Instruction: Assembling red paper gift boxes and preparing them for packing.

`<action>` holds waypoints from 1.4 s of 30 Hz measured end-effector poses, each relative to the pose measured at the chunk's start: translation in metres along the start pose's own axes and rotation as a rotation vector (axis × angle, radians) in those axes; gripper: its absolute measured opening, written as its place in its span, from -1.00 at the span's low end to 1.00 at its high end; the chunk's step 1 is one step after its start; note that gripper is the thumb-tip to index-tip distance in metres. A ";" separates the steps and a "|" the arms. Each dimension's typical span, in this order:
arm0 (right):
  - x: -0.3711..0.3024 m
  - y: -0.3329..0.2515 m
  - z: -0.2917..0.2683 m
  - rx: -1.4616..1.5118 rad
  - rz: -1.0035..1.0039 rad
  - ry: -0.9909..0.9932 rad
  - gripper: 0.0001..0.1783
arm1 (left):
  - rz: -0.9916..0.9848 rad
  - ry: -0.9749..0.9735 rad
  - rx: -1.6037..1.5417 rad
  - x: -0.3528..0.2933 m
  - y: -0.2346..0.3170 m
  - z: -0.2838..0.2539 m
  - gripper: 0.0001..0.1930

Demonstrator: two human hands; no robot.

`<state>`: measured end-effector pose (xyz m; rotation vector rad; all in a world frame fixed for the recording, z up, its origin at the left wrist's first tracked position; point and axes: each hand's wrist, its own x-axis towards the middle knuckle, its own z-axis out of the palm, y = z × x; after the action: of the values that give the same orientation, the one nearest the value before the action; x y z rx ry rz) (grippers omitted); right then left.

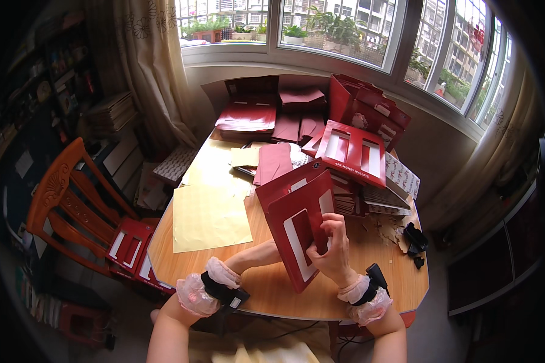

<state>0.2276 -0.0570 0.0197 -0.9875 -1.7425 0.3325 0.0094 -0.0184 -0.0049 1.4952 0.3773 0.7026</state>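
A red cardboard package with white-edged window cut-outs is held up, tilted, above the near part of the table. A second red panel stands up behind its front panel. My right hand is closed on the front panel, its thumb at one cut-out and its bent fingers at the other. My left hand reaches behind the package from the left. Its fingers are hidden there, so their grip does not show. Dark red wallets lie on the table just beyond the package.
Yellow paper sheets lie on the left of the wooden table. Stacked red packages fill its far side, below the window. Black scraps sit at the right edge. A wooden chair holding more red packages stands left.
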 end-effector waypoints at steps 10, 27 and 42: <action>0.001 0.000 -0.003 -0.107 -0.098 -0.163 -0.72 | -0.006 -0.012 -0.145 -0.002 -0.013 -0.014 -0.45; 0.000 -0.006 -0.005 -0.114 -0.042 -0.239 -0.77 | -0.018 -0.026 -0.382 -0.007 -0.024 -0.027 -0.45; 0.000 -0.002 -0.007 -0.156 -0.140 -0.353 -0.78 | -0.039 -0.036 -0.595 -0.012 -0.029 -0.025 -0.45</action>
<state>0.2323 -0.0598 0.0239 -0.9514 -2.1735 0.2964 -0.0102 -0.0046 -0.0370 0.9327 0.1465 0.6805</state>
